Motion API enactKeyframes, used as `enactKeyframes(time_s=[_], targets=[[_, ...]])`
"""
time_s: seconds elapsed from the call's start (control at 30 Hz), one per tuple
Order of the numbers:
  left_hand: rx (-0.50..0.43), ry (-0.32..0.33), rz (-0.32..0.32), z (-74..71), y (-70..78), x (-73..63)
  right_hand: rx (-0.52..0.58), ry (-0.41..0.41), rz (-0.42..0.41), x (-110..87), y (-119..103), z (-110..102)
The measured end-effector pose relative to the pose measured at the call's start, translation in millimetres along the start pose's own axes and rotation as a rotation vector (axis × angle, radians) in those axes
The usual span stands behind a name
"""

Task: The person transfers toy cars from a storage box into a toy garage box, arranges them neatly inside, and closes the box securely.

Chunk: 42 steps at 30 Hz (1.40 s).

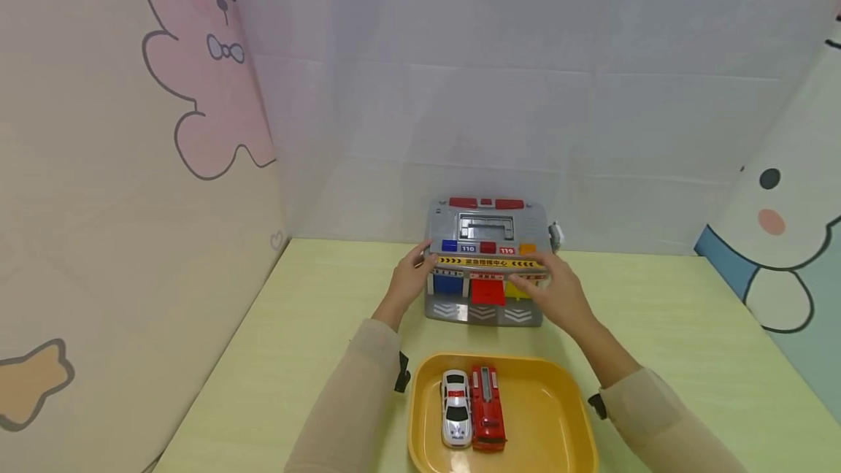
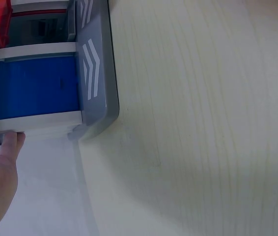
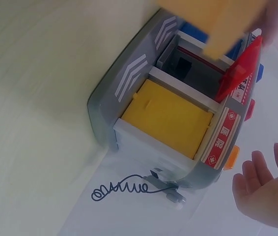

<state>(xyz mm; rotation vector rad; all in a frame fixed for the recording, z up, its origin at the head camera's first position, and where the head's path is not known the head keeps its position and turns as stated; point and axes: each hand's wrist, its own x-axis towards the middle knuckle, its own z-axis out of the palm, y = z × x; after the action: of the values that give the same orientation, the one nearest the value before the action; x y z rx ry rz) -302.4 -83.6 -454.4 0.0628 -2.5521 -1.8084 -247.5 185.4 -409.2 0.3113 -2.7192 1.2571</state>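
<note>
On a pale yellow-green, wood-grained table (image 1: 315,356), a rounded rectangular yellow tray (image 1: 542,414) is placed between the forearms, on the near side of both hands. A grey plastic toy station building (image 1: 486,263) is set beyond it, between the hands. The left hand (image 1: 409,279) is laid with extended fingers against the building's left wall, presumably for steadying (nothing is gripped). The right hand (image 1: 561,294) is held at the right front edge, fingers loosely spread, nothing grasped; whether contact is made cannot be told. In the tray, a white police car (image 1: 456,407) and a red toy fire engine (image 1: 487,407) are parked side by side, probably for easy reach. The red plastic shutter (image 1: 488,292) is raised, exposing a grey bay; the blue shutter (image 2: 37,87) and yellow shutter (image 3: 166,118) are lowered.
</note>
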Motion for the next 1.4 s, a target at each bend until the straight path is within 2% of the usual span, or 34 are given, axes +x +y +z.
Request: enactKeyframes(time_s=[0.37,0.87,1.4], targets=[[-0.005,-0.005,0.003,0.1,1.1,-1.1,0.016,-0.033,0.037,-18.1,-4.6,1.2],[-0.013,-0.005,0.008,-1.8,2.9,-1.8,0.042,-0.054,0.047,-37.6,-7.2,-0.4],[-0.022,0.0,0.006,-3.3,0.8,-0.8,0.036,-0.068,0.017,-49.9,-7.1,3.8]])
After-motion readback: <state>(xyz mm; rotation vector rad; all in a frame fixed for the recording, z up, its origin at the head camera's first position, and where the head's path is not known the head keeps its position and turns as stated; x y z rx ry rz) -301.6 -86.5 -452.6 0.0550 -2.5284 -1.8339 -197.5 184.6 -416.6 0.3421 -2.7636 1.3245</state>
